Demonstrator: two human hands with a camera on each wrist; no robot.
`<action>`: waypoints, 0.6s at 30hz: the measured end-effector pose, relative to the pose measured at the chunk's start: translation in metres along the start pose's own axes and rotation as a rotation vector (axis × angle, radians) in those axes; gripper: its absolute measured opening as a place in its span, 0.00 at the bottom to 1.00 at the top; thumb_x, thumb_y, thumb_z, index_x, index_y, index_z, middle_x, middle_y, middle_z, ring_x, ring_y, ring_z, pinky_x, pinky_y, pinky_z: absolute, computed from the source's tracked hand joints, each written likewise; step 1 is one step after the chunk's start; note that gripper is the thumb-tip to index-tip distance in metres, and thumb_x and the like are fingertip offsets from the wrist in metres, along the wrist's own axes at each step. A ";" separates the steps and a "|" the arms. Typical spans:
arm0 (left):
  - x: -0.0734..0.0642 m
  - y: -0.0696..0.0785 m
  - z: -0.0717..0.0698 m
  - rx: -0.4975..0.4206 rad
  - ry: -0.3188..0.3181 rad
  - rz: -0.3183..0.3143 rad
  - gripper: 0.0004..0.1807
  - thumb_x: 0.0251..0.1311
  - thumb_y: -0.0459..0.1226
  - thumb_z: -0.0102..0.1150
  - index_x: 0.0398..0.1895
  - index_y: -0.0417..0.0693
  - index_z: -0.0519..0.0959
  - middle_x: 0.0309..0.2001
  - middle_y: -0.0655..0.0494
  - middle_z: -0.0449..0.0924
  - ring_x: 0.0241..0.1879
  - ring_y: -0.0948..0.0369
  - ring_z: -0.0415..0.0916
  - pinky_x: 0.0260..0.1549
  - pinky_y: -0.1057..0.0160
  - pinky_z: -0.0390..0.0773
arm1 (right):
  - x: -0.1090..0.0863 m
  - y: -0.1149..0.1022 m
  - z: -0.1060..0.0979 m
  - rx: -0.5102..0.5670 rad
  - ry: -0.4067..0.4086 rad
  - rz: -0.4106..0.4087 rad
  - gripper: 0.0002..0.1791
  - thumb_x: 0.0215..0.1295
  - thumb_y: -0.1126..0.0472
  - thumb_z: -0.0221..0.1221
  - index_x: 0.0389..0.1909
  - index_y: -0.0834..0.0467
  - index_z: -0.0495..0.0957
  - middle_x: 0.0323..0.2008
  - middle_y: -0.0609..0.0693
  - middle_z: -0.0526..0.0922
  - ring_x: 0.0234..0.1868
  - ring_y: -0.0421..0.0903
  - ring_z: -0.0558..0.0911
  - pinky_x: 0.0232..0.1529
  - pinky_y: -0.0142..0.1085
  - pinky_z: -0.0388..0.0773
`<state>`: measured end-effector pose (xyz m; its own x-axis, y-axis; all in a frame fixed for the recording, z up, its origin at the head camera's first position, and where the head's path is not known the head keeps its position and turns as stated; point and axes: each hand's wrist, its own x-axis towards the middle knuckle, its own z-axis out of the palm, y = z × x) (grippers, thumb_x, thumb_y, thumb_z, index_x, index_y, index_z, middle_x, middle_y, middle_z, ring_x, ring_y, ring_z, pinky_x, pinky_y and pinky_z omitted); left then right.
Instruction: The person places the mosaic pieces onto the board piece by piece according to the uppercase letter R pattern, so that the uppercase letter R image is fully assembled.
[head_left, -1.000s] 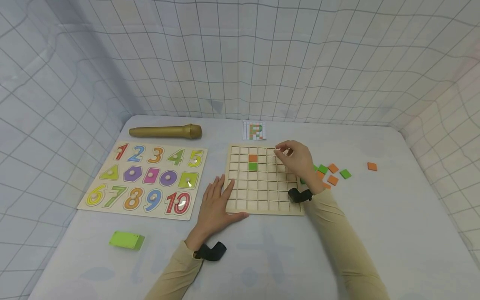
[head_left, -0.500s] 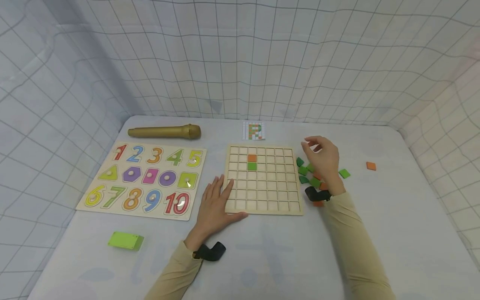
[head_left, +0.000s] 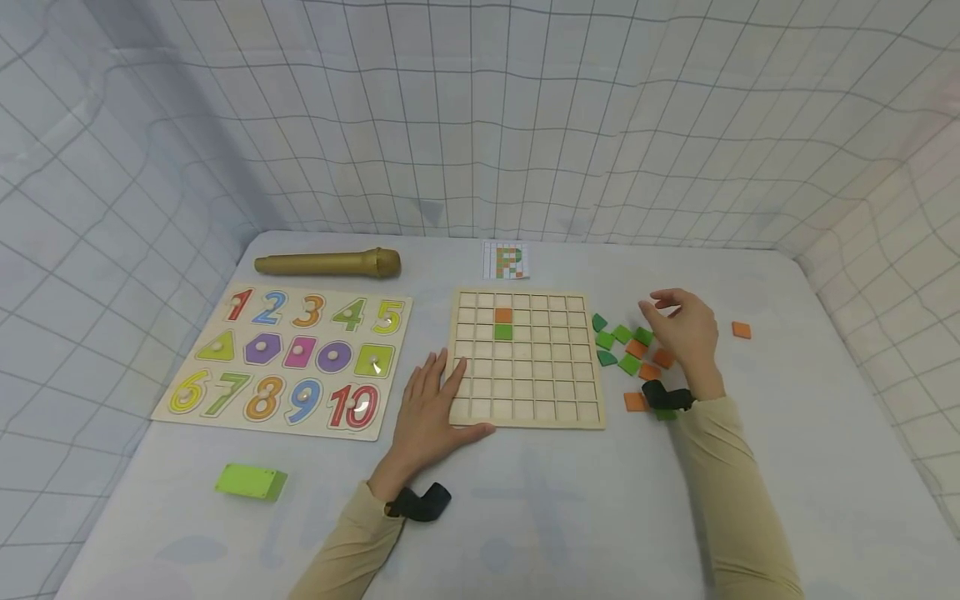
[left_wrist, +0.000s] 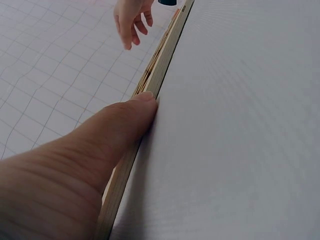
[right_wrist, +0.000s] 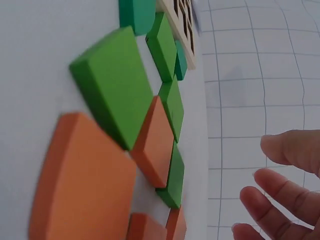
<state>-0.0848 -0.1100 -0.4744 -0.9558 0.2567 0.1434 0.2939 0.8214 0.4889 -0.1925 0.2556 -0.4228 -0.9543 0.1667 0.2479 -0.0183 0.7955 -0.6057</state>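
A wooden grid board (head_left: 525,392) lies mid-table, with an orange square tile (head_left: 503,316) and a green square tile (head_left: 503,332) set one above the other in its cells. My left hand (head_left: 427,417) rests at the board's lower left corner, fingers spread; in the left wrist view its thumb (left_wrist: 125,117) presses the board's edge. To the right, my right hand (head_left: 686,329) hovers over the loose tiles, its fingers loosely bent with nothing between them. The right wrist view shows green tiles (right_wrist: 115,85) and orange tiles (right_wrist: 85,180) lying below that hand.
A small pattern card (head_left: 506,261) lies behind the board. On the left are a number-and-shape puzzle board (head_left: 285,371), a gold microphone (head_left: 330,264) and a lime green block (head_left: 251,482). One orange tile (head_left: 741,330) sits apart at the far right. Gridded cloth (head_left: 480,125) hangs around the table.
My right hand has moved right, from over the board's upper right to above the loose tiles, uncovering several of them. The left hand and the two set tiles have stayed put.
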 end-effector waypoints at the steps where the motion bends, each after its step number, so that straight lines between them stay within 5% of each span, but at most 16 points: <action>1: 0.000 0.000 0.000 -0.001 -0.001 -0.002 0.57 0.42 0.63 0.67 0.72 0.44 0.57 0.73 0.41 0.45 0.72 0.49 0.34 0.67 0.49 0.36 | 0.000 0.002 -0.002 -0.019 -0.023 0.012 0.21 0.63 0.49 0.59 0.46 0.62 0.81 0.39 0.58 0.82 0.33 0.52 0.76 0.23 0.38 0.68; 18: 0.001 0.002 -0.002 -0.005 -0.004 0.002 0.56 0.43 0.62 0.66 0.72 0.43 0.57 0.73 0.39 0.46 0.72 0.48 0.35 0.67 0.48 0.36 | -0.010 0.013 -0.018 -0.174 -0.230 0.099 0.22 0.62 0.52 0.60 0.48 0.67 0.78 0.44 0.64 0.80 0.38 0.58 0.74 0.26 0.39 0.69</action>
<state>-0.0847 -0.1093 -0.4714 -0.9550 0.2609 0.1409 0.2962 0.8182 0.4928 -0.1784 0.2748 -0.4198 -0.9918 0.1277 0.0042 0.1104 0.8730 -0.4751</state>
